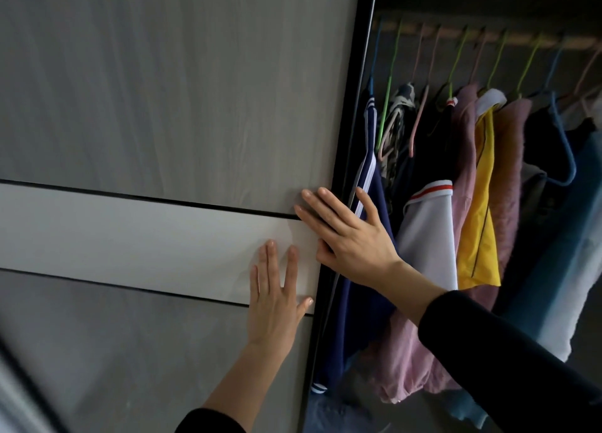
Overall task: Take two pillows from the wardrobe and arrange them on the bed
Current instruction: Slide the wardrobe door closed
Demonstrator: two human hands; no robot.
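Observation:
A grey wood-grain sliding wardrobe door (163, 107) with a pale horizontal band fills the left of the view. My left hand (277, 299) lies flat on that band near the door's right edge, fingers spread. My right hand (348, 237) presses flat on the door's edge, with fingers on the panel and the thumb over the dark frame. Neither hand holds anything. To the right the wardrobe stands open. No pillow is in sight.
Inside the open part, several garments (456, 221) hang on coloured hangers from a rail (488, 37): navy, white, pink, yellow and blue pieces. The wardrobe's bottom (358, 413) is dark and dim. A black door frame (342, 172) runs down the middle.

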